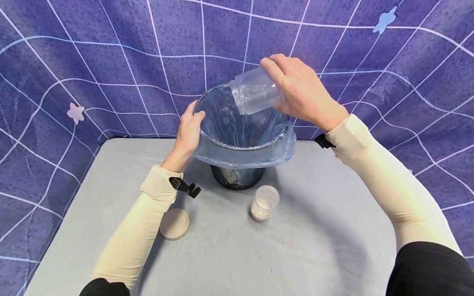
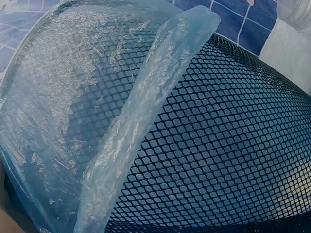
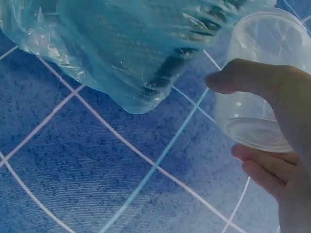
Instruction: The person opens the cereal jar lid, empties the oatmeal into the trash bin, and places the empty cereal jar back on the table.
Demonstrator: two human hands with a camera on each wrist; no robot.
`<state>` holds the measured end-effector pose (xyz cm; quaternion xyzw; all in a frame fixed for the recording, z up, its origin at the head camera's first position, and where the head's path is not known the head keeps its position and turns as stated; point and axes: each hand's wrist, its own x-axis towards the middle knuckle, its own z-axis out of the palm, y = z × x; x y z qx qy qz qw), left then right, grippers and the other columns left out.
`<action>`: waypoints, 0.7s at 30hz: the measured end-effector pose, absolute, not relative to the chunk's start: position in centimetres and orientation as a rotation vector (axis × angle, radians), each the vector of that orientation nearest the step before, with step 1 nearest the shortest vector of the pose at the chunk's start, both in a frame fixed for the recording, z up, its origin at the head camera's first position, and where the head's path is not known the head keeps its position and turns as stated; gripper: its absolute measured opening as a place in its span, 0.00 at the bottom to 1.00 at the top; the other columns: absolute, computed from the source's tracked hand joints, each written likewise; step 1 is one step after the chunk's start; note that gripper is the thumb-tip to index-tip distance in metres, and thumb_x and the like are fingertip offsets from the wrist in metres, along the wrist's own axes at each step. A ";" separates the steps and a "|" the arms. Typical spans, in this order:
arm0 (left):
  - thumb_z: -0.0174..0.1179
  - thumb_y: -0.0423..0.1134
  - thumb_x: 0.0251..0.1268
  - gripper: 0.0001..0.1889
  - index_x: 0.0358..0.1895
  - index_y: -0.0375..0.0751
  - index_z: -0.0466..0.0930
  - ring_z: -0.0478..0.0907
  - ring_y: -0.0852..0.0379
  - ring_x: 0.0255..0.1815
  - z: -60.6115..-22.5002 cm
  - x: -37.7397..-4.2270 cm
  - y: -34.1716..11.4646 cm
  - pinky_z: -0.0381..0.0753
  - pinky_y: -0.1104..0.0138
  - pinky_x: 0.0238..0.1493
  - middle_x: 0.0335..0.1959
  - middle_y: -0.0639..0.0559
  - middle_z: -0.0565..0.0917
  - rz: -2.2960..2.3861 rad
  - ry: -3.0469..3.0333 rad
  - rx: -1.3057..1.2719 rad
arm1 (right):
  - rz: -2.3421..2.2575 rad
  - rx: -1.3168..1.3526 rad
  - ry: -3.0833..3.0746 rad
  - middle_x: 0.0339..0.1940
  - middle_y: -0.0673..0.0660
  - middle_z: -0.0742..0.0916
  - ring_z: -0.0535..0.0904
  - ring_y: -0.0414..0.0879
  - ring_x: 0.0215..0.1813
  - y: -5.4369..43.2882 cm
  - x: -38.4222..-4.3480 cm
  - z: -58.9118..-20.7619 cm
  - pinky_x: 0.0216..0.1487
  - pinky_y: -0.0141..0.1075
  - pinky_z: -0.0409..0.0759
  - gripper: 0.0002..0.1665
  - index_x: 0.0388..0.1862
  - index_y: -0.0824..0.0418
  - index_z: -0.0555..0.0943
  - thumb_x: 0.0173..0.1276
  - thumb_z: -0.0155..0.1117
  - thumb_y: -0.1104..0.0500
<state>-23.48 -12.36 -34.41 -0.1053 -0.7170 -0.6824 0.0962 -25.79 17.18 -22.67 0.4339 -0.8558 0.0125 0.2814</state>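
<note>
My right hand [image 1: 301, 90] grips a clear plastic jar [image 1: 257, 92] around its lower end. Tilted on its side, the jar points its open mouth left and slightly down over the black mesh trash bin [image 1: 237, 179]. No contents show in the jar [image 3: 257, 107] in the right wrist view. A translucent blue bag [image 1: 240, 158] lines the bin and folds out over its rim. On the bin's left side my left hand [image 1: 189, 133] holds the bagged rim, thumb on top. The left wrist view shows the bag fold [image 2: 131, 121] over the mesh wall [image 2: 218, 131].
In front of the bin stands a small clear cup [image 1: 264, 203] with pale bits inside. A round beige lid [image 1: 175, 224] lies beside my left forearm. All this is on a grey table [image 1: 222, 263], with a blue gridded curtain [image 1: 129, 65] behind.
</note>
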 end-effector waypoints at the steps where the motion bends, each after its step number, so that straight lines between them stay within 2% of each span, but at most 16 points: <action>1: 0.42 0.34 0.81 0.29 0.81 0.28 0.61 0.71 0.41 0.77 -34.3 -23.5 -12.4 0.67 0.56 0.79 0.76 0.33 0.74 -2.011 -2.133 -0.310 | 0.022 1.177 -2.295 0.58 0.72 0.82 0.80 0.70 0.52 17.2 -25.8 -22.7 0.59 0.61 0.81 0.48 0.68 0.72 0.72 0.45 0.79 0.74; 6: 0.42 0.35 0.81 0.30 0.82 0.29 0.60 0.68 0.43 0.79 -34.2 -23.4 -12.4 0.64 0.57 0.80 0.78 0.34 0.72 -1.986 -2.170 -0.296 | -0.019 1.203 -2.374 0.53 0.71 0.82 0.80 0.68 0.50 17.6 -25.8 -23.4 0.56 0.61 0.82 0.46 0.65 0.71 0.73 0.43 0.78 0.75; 12: 0.42 0.34 0.80 0.29 0.81 0.28 0.62 0.72 0.41 0.76 -34.3 -23.3 -12.4 0.68 0.57 0.78 0.75 0.33 0.74 -2.011 -2.132 -0.313 | 0.049 1.111 -2.410 0.57 0.70 0.83 0.81 0.68 0.53 18.3 -25.6 -23.4 0.60 0.61 0.80 0.51 0.66 0.71 0.73 0.42 0.88 0.68; 15: 0.42 0.34 0.80 0.29 0.80 0.28 0.63 0.72 0.40 0.75 -34.3 -23.3 -12.4 0.68 0.56 0.78 0.75 0.33 0.75 -2.015 -2.124 -0.308 | 0.118 1.055 -2.452 0.58 0.69 0.83 0.81 0.68 0.55 18.6 -25.4 -23.2 0.60 0.61 0.80 0.53 0.69 0.69 0.73 0.42 0.88 0.65; 21: 0.42 0.36 0.81 0.31 0.82 0.30 0.60 0.66 0.44 0.81 -34.1 -23.2 -12.6 0.61 0.58 0.82 0.79 0.35 0.71 -1.942 -2.206 -0.272 | 0.358 0.908 -2.508 0.60 0.67 0.83 0.80 0.66 0.56 19.7 -24.3 -23.1 0.61 0.62 0.79 0.55 0.72 0.65 0.72 0.45 0.88 0.61</action>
